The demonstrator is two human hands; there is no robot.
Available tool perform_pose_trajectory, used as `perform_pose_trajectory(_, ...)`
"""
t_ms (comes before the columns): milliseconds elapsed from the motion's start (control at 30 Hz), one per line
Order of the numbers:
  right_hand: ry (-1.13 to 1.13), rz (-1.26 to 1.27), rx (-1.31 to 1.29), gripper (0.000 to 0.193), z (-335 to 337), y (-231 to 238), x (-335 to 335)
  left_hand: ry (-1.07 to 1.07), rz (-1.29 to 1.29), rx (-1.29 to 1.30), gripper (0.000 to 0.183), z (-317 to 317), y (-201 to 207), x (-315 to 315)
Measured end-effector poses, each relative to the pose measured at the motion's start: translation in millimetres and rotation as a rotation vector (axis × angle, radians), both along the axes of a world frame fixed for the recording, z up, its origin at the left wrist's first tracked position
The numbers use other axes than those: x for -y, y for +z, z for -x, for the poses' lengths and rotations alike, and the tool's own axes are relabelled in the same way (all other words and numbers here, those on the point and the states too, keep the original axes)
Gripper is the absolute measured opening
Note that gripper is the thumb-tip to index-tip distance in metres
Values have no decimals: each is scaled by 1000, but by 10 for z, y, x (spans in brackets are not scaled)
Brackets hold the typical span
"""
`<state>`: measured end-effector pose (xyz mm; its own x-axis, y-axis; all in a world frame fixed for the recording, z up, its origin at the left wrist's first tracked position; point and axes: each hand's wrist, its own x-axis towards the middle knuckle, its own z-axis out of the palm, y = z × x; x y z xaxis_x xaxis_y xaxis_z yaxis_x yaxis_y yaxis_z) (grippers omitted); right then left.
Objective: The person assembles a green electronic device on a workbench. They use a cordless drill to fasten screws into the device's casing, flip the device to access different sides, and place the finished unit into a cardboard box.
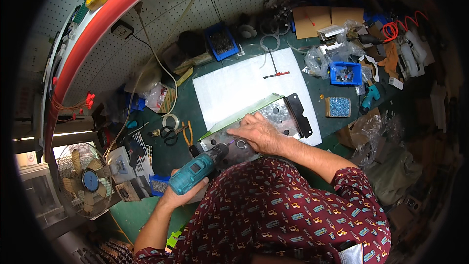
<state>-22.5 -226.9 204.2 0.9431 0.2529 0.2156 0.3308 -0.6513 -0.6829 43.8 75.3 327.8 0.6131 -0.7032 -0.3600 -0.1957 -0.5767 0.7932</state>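
My left hand (pixel 173 199) is wrapped around the handle of a teal cordless drill (pixel 193 172). Its dark chuck points to the upper right, over a silver metal panel (pixel 273 112) with round holes. The tip of the bit is close to my right hand (pixel 256 134), so whether it touches the panel cannot be made out. My right hand rests on the panel, its fingers stretched out and the index finger reaching left. A black bracket (pixel 299 116) runs along the panel's right end, and a pale green strip (pixel 239 112) along its far edge. My body hides the near edge.
A white sheet (pixel 244 80) lies under the panel, with a red-handled T-shaped tool (pixel 276 74) on it. To the left are orange-handled pliers (pixel 187 134), black scissors (pixel 170 136) and a fan (pixel 84 180). A box of blue screws (pixel 338 107) and another teal power tool (pixel 370 99) stand right.
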Motion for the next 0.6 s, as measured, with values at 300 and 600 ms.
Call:
perform_pose_trajectory(300,29,-38,-52,55,11,-43,47,48,-22,-53,15,60,-63,21)
perform_pose_trajectory(600,18,-74,-38,56,28,-161,58,77,-43,-79,14,61,-89,44)
